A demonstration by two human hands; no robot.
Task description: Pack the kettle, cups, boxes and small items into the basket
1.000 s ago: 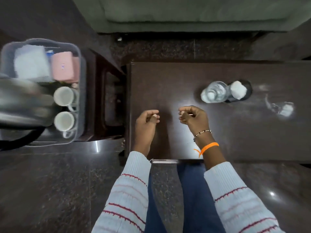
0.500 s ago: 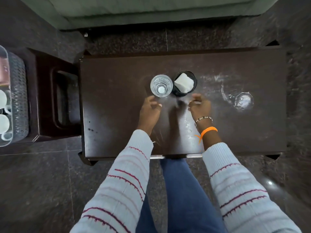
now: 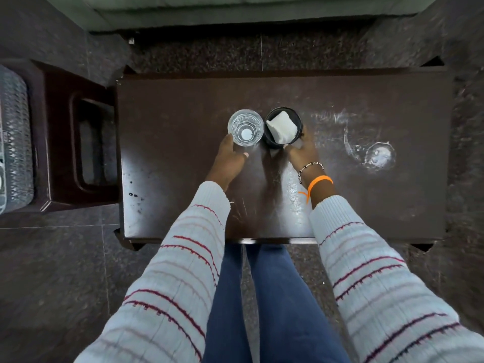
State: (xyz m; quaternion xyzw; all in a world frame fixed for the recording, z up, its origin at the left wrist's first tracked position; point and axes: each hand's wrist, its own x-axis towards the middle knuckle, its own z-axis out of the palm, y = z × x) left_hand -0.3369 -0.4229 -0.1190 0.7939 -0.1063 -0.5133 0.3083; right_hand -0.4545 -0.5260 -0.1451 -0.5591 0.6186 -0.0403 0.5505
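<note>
Head view: left hand (image 3: 228, 159) curls round the clear ribbed drinking glass (image 3: 245, 127), right hand (image 3: 301, 150) round the black cup holding white folded paper (image 3: 282, 127) just beside it; lift both straight up, upright.

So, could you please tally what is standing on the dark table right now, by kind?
Clear drinking glass: 1, left hand around it
Black cup holding a white packet: 1, right hand around it
White packet: 1
Total: 3
</note>
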